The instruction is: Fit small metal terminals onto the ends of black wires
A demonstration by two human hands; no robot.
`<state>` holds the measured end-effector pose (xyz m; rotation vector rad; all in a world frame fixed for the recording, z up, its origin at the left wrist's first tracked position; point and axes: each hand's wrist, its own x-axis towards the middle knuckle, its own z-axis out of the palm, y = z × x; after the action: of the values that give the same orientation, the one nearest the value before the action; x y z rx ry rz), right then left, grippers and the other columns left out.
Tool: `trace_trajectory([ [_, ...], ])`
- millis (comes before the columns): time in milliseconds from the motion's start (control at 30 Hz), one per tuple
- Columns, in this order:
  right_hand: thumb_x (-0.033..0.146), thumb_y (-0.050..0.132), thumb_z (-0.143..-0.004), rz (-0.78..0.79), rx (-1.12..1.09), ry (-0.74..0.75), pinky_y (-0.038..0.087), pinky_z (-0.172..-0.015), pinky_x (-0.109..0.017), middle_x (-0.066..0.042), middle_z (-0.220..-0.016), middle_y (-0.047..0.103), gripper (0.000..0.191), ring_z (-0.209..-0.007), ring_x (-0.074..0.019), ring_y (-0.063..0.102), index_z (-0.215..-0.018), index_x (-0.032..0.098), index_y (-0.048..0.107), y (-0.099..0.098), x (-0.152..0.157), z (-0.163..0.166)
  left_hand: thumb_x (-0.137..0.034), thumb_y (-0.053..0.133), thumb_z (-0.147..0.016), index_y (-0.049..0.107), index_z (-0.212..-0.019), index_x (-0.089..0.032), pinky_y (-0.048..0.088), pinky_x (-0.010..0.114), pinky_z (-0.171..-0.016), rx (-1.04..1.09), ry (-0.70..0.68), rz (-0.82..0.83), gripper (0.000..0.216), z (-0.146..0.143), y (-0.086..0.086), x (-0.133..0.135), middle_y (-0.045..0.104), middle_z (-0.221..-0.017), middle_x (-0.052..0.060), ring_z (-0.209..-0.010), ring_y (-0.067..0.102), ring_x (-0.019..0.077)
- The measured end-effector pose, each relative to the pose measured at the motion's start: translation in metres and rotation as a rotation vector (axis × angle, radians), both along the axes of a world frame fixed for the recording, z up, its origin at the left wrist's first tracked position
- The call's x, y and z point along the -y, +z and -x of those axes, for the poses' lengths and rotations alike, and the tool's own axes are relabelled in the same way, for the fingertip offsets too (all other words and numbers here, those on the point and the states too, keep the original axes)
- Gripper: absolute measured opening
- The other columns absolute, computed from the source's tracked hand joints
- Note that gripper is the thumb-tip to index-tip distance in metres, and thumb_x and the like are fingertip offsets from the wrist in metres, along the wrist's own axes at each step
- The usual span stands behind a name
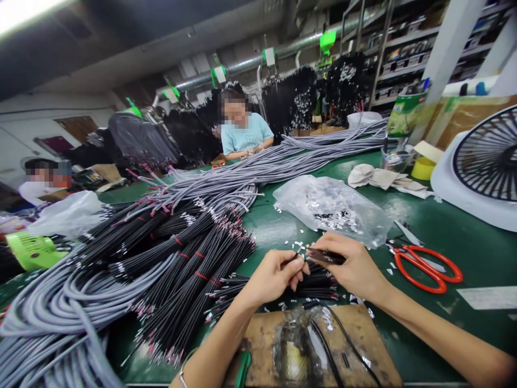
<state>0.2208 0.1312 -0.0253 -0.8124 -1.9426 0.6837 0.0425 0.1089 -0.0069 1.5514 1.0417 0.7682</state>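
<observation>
The left hand (288,270) is pinching a thin dark strand (298,252), the right hand (350,261) gripping a dark tool (328,257); black bundles (189,283) are lying banded (what's left is unclear)

Seemingly slim gap between right hand (357,267) and red-handled scissors (425,265); plastic bag (331,207) a barrier ahead, black wires (188,280) leftward.

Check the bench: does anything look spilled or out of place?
Yes: small silvery pieces lie loose on the green tabletop near the left hand and right hand, outside the plastic bag holding similar ones, so they look spilled. More litter the stained brown board.
</observation>
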Motion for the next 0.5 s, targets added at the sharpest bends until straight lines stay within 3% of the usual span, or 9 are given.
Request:
trace_trajectory([
  [233,0.031,0.053,-0.083,0.149,-0.070,0.059,0.040,-0.060,-0.023,0.000,-0.068,0.054,0.018,-0.065,-0.0124,0.051,-0.071,0.017,0.057,-0.007,-0.003,0.005,-0.049,0.055,-0.074,0.057,-0.068,-0.009,0.031,0.018,-0.042,0.052,0.000,0.096,0.040,-0.002,0.003,0.002,0.048,-0.052,-0.002,-0.039,0.040,0.0043],
  [367,0.033,0.050,-0.084,0.225,-0.051,0.066,0.039,-0.057,-0.023,0.001,-0.066,0.051,0.021,-0.063,-0.0123,0.048,-0.070,0.017,0.052,-0.007,0.000,0.009,-0.044,0.066,-0.064,0.051,-0.060,-0.012,0.035,0.018,-0.044,0.087,0.118,0.085,0.036,-0.008,0.000,0.002,0.050,-0.051,-0.002,-0.041,0.048,0.0065],
  [500,0.032,0.047,-0.085,0.161,-0.013,0.037,0.040,-0.054,-0.023,0.001,-0.064,0.050,0.022,-0.059,-0.0123,0.047,-0.069,0.018,0.051,0.002,0.005,0.009,-0.034,0.071,-0.061,0.042,-0.057,-0.016,0.039,0.020,-0.045,0.139,0.284,0.029,0.034,-0.007,-0.010,-0.002,0.047,-0.047,-0.005,-0.043,0.051,0.0094],
])
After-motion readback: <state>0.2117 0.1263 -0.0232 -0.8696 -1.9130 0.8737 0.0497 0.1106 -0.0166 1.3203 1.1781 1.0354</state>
